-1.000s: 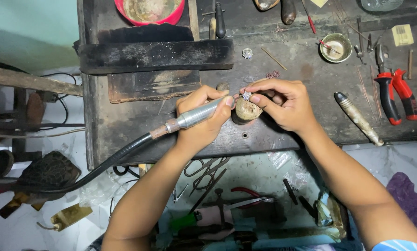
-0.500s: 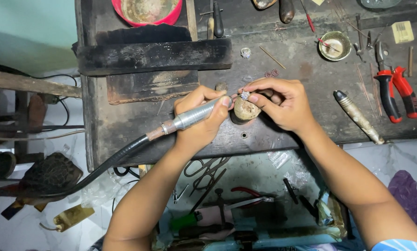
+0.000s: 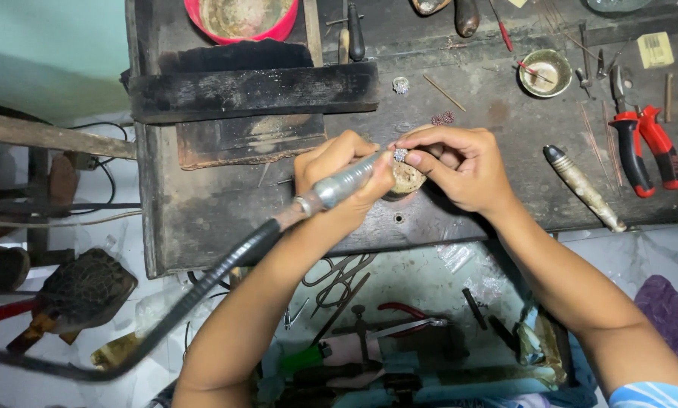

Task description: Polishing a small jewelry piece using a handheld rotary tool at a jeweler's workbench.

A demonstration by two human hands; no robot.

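At the centre of the frame the left hand [image 3: 337, 175] is wrapped around a ribbed silver rotary handpiece [image 3: 339, 187] whose thick black flexible shaft [image 3: 203, 291] trails away to the lower left. The right hand [image 3: 460, 168] is closed in a pinch on a small sparkling silver piece [image 3: 400, 155], held just above a round tan wooden bench peg [image 3: 407, 180] at the front edge of the dark, scarred wooden workbench [image 3: 203, 211]. The handpiece's tip meets the little piece; the bit itself is hidden between the fingers. Compared with the pictures a second and half a second ago, almost nothing has shifted: both hands keep the same grip and the same spot over the peg, with only a slight wobble of the camera, so the grinding work looks steady and mid-course rather than starting or ending. At the right of the frame lie red-handled pliers [image 3: 645, 147] and a tapered metal tool [image 3: 583, 187], with a small brass bowl [image 3: 544, 72] above them and a red-rimmed bowl [image 3: 241, 19] at the top.
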